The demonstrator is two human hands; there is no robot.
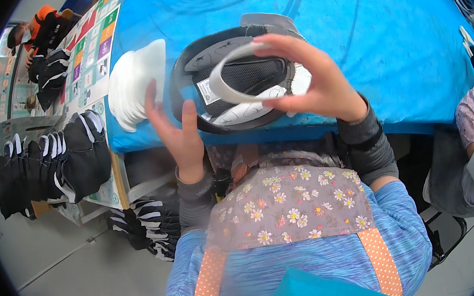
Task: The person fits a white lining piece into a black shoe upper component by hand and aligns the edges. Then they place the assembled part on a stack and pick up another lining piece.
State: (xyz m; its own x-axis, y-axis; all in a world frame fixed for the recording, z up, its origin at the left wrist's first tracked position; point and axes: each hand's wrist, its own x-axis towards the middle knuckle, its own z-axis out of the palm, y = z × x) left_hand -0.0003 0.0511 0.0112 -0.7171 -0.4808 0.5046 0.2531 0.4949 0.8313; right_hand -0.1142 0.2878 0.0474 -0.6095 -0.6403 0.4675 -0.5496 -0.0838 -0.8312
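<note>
A curved white stiffener piece (219,84), bent into a U, is pinched between the thumb and fingers of my right hand (325,78). It is held over a black shoe upper (245,72), which lies opened out on the blue-covered table with pale oval patches and a white label inside. My left hand (181,139) has its fingers apart and holds nothing. It is at the upper's left edge, beside a fanned stack of white pieces (136,80); whether a fingertip touches the stack I cannot tell.
Blue sheeting (375,35) covers the table. Several black shoe uppers with white parts (48,168) stand in a row at the left, and more (153,226) lie below. A co-worker in orange (41,18) is at the far left; another person's sleeve (470,117) shows at the right.
</note>
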